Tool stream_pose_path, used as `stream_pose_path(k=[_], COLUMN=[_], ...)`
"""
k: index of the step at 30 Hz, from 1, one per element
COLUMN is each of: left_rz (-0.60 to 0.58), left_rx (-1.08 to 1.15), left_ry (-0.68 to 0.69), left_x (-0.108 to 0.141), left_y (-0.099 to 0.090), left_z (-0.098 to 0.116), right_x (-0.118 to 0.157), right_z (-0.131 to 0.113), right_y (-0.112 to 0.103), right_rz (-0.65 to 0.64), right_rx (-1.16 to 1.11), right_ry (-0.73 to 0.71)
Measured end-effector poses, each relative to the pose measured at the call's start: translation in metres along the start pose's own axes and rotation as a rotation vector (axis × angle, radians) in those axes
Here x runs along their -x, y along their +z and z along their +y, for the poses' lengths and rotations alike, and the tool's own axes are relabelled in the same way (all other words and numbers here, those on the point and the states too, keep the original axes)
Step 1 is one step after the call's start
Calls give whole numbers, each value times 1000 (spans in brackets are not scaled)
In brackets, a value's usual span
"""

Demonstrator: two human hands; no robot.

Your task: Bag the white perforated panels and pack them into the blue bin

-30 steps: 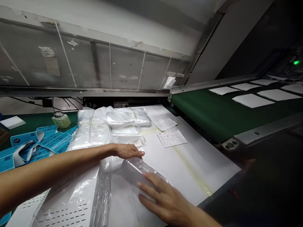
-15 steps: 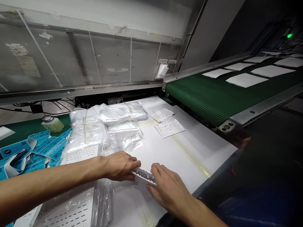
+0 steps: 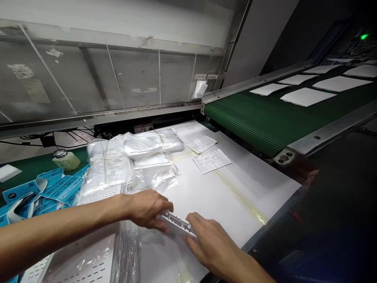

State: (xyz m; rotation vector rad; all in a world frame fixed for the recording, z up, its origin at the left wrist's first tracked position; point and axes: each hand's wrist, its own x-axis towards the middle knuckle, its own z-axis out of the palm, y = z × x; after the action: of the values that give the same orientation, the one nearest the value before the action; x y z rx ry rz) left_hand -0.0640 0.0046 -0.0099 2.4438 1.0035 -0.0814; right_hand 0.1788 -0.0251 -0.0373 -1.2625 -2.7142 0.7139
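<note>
Between my two hands is a thin white piece (image 3: 178, 223) with dark slots or markings along its upper edge; its exact kind I cannot make out. My left hand (image 3: 150, 209) grips its left end, thumb below and fingers on top. The right end is pinched by my right hand (image 3: 210, 239), whose fingertips curl over it. Both hands are low over the white-covered table (image 3: 203, 192). Left of them, under my left forearm, lie white slotted sheets (image 3: 85, 271) in clear plastic bags. Two printed white cards (image 3: 212, 160) lie side by side beyond the hands.
Bundles of clear plastic bags (image 3: 107, 167) sit at the back left. Blue printed strips (image 3: 60, 188) and a small jar (image 3: 66, 159) lie farther left. A green conveyor belt (image 3: 247, 122) carrying white sheets (image 3: 308, 96) runs along the right. A grey panel stands behind.
The white piece has tilted slightly, and more of its left end shows between my hands. My hands stay in nearly the same place. The head view has shifted slightly.
</note>
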Motion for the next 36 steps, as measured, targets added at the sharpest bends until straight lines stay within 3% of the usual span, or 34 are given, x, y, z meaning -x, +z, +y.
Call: stream_pose_path(k=[2, 5, 9, 13, 19, 23, 30, 36], left_rz=[107, 248, 134, 48, 93, 177, 369, 360], left_rx=[62, -48, -148, -206, -225, -120, 290, 741], left_ry=[-133, -324, -382, -429, -417, -477, -704, -658], left_x=[-3, -16, -49, -72, -65, -63, -65, -50], left_y=[-12, -20, 1, 21, 27, 34, 25, 2], left_z=[-12, -35, -54, -62, -61, -54, -53, -43], right_x=[3, 12, 31, 48, 54, 50, 49, 49], right_z=[11, 31, 41, 37, 44, 41, 32, 34], right_y=[-3, -9, -7, 7, 28, 31, 28, 22], right_rz=[-8, 53, 284, 454, 418, 363, 367, 403], right_rx=[-212, -702, -1286, -1481, -1594, -1632, -1649, -1681], right_ry=[90, 306, 673, 863, 812, 750, 735, 673])
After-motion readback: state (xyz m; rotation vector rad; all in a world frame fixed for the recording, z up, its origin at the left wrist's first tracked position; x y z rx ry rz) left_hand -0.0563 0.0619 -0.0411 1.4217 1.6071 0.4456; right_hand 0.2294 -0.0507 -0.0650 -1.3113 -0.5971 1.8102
